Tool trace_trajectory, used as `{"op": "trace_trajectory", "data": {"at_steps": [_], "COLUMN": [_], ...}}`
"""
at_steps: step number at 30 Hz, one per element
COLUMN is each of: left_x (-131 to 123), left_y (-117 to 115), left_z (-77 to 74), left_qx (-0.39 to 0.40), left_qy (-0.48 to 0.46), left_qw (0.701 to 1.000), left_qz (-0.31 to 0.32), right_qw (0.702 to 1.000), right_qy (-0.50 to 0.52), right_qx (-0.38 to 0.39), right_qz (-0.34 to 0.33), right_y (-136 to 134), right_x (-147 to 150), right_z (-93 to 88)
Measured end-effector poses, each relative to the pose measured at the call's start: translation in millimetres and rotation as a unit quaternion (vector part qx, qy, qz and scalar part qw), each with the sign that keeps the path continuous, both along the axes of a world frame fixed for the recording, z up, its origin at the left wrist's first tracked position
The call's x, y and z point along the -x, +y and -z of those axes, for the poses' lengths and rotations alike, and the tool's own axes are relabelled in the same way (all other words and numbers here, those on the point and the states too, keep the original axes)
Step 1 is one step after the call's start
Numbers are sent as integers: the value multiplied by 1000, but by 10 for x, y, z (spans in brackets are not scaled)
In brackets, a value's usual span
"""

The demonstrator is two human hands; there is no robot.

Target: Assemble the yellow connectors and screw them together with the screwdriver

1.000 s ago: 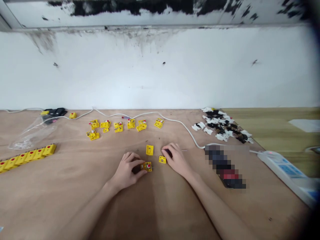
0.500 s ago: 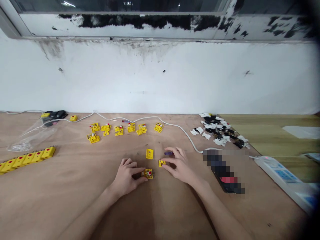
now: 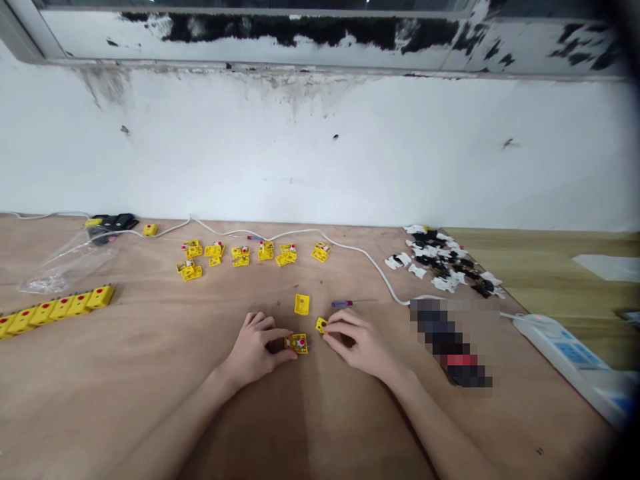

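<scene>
My left hand (image 3: 261,350) pinches a small yellow housing (image 3: 299,343) that has a red button and inner parts showing on its open side. My right hand (image 3: 357,340) grips a small yellow plate with holes (image 3: 321,325) between thumb and fingertips, just to the right of that housing. Beyond the hands an empty yellow cover (image 3: 302,305) lies with its hollow side up. A screwdriver with a purple handle (image 3: 342,304) rests behind my right hand, its thin shaft pointing right.
Several opened yellow housings (image 3: 241,256) line the back of the table, near a white cable (image 3: 350,249). Closed yellow boxes (image 3: 63,308) stand in a row at left, by a clear bag (image 3: 65,263). At right are black and white pieces (image 3: 445,260) and a power strip (image 3: 555,347).
My right hand has lifted and tilted the yellow plate slightly and moved off the screwdriver, which now shows fully. My left hand keeps its hold on the housing. The view has shifted slightly.
</scene>
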State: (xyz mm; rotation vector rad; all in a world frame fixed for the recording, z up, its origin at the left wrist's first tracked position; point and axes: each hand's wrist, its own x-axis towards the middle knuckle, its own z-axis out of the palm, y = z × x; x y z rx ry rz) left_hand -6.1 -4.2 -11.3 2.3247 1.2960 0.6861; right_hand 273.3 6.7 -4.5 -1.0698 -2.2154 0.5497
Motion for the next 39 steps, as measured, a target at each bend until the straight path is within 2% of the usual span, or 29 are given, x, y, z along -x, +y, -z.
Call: {"op": "trace_trajectory", "data": {"at_steps": [5, 10, 16, 22, 26, 30, 39], "left_x": [4, -5, -6, -2, -7, -13, -22], "left_y": [-2, -7, -8, -9, -6, -5, -32], "left_z": [-16, -42, -34, -51, -66, -63, -129], "left_qx": [8, 11, 10, 11, 9, 9, 5], "left_qy": [-7, -10, -9, -2, 1, 3, -22], "left_qw": [1000, 1000, 1000, 1000, 1000, 1000, 999], "left_qz": [7, 12, 12, 15, 20, 23, 45], "right_qw": [1000, 998, 998, 998, 995, 997, 998], "right_qy": [-16, -45, -58, 45, 96, 53, -33], "right_qx": [0, 32, 34, 26, 40, 48, 42], "right_qz": [-4, -14, 17, 32, -3, -30, -16], "right_y": [38, 69, 58, -20, -145, -197, -157], "right_x": [-50, -23, -20, 114, 343, 480, 490], "right_z": [-9, 6, 8, 6, -37, -82, -148]}}
